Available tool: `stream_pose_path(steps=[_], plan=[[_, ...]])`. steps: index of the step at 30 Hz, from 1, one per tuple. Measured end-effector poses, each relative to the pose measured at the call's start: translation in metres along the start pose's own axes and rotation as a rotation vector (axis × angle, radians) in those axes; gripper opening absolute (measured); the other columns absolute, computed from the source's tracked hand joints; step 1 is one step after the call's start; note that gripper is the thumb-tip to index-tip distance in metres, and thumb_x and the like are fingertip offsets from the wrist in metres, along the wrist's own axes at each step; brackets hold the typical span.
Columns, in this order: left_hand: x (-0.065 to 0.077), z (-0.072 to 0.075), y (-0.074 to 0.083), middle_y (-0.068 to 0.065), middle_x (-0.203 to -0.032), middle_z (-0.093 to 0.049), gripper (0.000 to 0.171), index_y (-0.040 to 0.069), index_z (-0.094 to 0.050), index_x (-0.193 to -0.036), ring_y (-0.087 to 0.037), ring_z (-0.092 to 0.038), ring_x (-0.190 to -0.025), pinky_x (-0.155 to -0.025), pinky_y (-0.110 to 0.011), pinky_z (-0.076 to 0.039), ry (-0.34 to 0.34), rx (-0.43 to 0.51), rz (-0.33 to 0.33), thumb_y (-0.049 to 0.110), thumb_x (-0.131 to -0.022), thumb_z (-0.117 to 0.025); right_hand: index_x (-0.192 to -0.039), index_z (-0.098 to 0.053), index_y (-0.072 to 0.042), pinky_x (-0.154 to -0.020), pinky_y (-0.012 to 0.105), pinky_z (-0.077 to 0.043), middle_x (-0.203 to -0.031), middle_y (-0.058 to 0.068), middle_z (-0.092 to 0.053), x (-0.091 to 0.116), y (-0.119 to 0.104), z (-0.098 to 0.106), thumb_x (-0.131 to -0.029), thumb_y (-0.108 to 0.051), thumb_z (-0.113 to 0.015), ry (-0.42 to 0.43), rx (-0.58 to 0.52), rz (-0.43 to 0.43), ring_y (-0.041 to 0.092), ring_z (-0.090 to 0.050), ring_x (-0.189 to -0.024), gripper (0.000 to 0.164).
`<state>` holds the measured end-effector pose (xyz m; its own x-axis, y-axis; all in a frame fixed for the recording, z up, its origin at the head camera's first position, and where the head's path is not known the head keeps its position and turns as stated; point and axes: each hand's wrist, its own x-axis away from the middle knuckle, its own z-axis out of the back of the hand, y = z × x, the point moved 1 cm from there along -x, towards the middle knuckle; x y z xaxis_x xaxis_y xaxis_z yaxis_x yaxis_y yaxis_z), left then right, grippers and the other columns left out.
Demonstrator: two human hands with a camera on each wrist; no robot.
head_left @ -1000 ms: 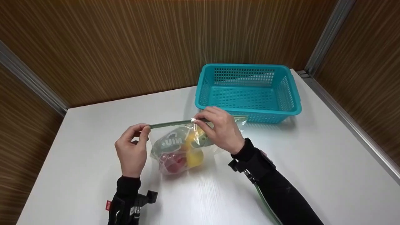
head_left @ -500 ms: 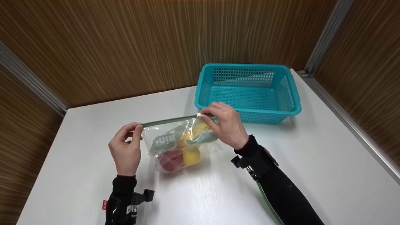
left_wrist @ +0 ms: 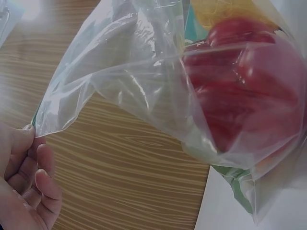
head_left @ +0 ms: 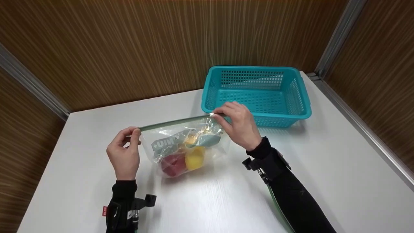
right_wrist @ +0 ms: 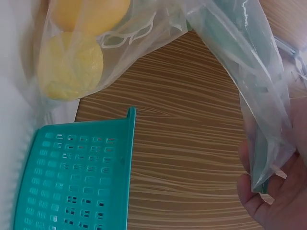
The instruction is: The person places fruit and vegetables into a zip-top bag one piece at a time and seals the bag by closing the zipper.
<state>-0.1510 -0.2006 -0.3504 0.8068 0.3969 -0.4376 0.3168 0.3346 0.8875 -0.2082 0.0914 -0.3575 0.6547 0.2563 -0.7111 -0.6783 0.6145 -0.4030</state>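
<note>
A clear zip bag (head_left: 176, 142) with printed lettering hangs above the white table between both hands. Its green zip strip (head_left: 174, 122) runs along the top. My left hand (head_left: 124, 153) pinches the left end of the strip between thumb and finger. At the right part of the strip, my right hand (head_left: 239, 126) pinches the white slider (head_left: 212, 115). Inside the bag a red bell pepper (left_wrist: 244, 86) lies low on the left. Next to it are a yellow, lemon-like piece (right_wrist: 72, 67) and an orange round one (right_wrist: 88, 14). The strip's right end is behind my right hand in the head view.
A turquoise perforated basket (head_left: 255, 115) stands at the back right of the white table (head_left: 81, 168), just behind my right hand. Wood-grain panels (head_left: 136, 48) rise behind the table and at both sides.
My right hand has moved right and farther back with the slider, which is now farther from the strip's left end. My left hand has drawn left, and the bag has shifted left.
</note>
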Motion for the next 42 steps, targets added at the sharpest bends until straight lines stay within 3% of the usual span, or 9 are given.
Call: stream_pose_path(steps=[3, 9, 16, 23, 26, 29, 33, 40, 42], plan=[[-0.001, 0.001, -0.001, -0.007, -0.082, -0.064, 0.020, -0.008, -0.068, -0.096, -0.035, -0.058, -0.068, -0.052, -0.012, -0.046, 0.006, -0.014, 0.009, 0.010, -0.088, -0.066, -0.096, -0.072, -0.014, -0.074, 0.032, -0.042, -0.085, 0.002, -0.068, -0.001, 0.002, 0.000, -0.092, -0.026, -0.062, -0.004, 0.008, -0.011, 0.024, -0.057, -0.079, 0.016], [-0.004, 0.006, -0.005, -0.001, -0.082, -0.063, 0.021, -0.008, -0.068, -0.097, -0.035, -0.059, -0.069, -0.053, -0.012, -0.046, 0.025, -0.020, 0.046, 0.011, -0.088, -0.066, -0.096, -0.072, -0.014, -0.072, 0.031, -0.042, -0.085, 0.002, -0.068, -0.002, 0.005, 0.002, -0.090, -0.027, -0.063, -0.004, 0.032, -0.034, 0.021, -0.055, -0.079, 0.017], [-0.008, 0.012, -0.008, 0.002, -0.080, -0.062, 0.022, -0.010, -0.067, -0.098, -0.010, -0.059, -0.062, -0.056, -0.010, -0.048, 0.051, -0.037, 0.056, 0.010, -0.088, -0.065, -0.096, -0.073, -0.014, -0.071, 0.030, -0.043, -0.086, 0.002, -0.070, -0.002, 0.011, 0.005, -0.090, -0.028, -0.063, 0.014, 0.044, -0.078, 0.019, -0.056, -0.081, 0.018], [-0.018, 0.015, -0.039, 0.008, -0.079, -0.061, 0.022, -0.004, -0.069, -0.097, -0.004, -0.058, -0.061, -0.055, -0.010, -0.045, 0.090, -0.039, 0.062, 0.016, -0.088, -0.067, -0.095, -0.074, -0.013, -0.069, 0.030, -0.042, -0.085, 0.003, -0.070, -0.002, 0.018, 0.004, -0.090, -0.027, -0.063, 0.031, 0.047, -0.104, 0.021, -0.056, -0.080, 0.018], [-0.018, 0.015, -0.045, 0.012, -0.078, -0.061, 0.024, 0.000, -0.070, -0.095, -0.005, -0.058, -0.061, -0.056, -0.011, -0.044, 0.092, -0.061, 0.058, 0.023, -0.087, -0.068, -0.095, -0.074, -0.012, -0.068, 0.029, -0.041, -0.084, 0.004, -0.070, -0.002, 0.019, 0.003, -0.090, -0.027, -0.063, 0.025, 0.049, -0.102, 0.021, -0.055, -0.079, 0.019], [-0.018, 0.013, -0.049, 0.012, -0.079, -0.062, 0.025, 0.004, -0.071, -0.094, -0.016, -0.061, -0.065, -0.056, -0.014, -0.042, 0.070, -0.091, 0.076, 0.027, -0.087, -0.068, -0.094, -0.074, -0.011, -0.067, 0.029, -0.041, -0.084, 0.005, -0.069, -0.001, 0.022, 0.001, -0.090, -0.026, -0.064, 0.016, 0.076, -0.107, 0.021, -0.055, -0.078, 0.018], [-0.019, 0.012, -0.055, 0.003, -0.084, -0.066, 0.023, 0.007, -0.072, -0.096, -0.027, -0.062, -0.071, -0.055, -0.016, -0.040, 0.020, -0.164, 0.130, 0.028, -0.088, -0.068, -0.093, -0.074, -0.011, -0.068, 0.030, -0.042, -0.082, 0.006, -0.067, 0.001, 0.025, -0.004, -0.089, -0.025, -0.065, -0.014, 0.147, -0.119, 0.022, -0.055, -0.078, 0.017], [-0.021, 0.014, -0.067, -0.010, -0.095, -0.070, 0.024, 0.009, -0.072, -0.100, -0.001, -0.058, -0.064, -0.058, -0.016, -0.043, -0.114, -0.326, 0.257, 0.030, -0.090, -0.065, -0.090, -0.075, -0.011, -0.066, 0.033, -0.039, -0.078, 0.006, -0.064, 0.006, 0.024, -0.015, -0.088, -0.024, -0.067, -0.069, 0.299, -0.102, 0.024, -0.055, -0.076, 0.015], [-0.021, 0.016, -0.069, -0.011, -0.095, -0.071, 0.024, 0.009, -0.072, -0.100, 0.002, -0.057, -0.063, -0.059, -0.017, -0.043, -0.157, -0.365, 0.284, 0.029, -0.090, -0.064, -0.088, -0.075, -0.011, -0.065, 0.033, -0.037, -0.077, 0.006, -0.063, 0.008, 0.023, -0.019, -0.088, -0.023, -0.068, -0.080, 0.327, -0.076, 0.024, -0.054, -0.075, 0.014]])
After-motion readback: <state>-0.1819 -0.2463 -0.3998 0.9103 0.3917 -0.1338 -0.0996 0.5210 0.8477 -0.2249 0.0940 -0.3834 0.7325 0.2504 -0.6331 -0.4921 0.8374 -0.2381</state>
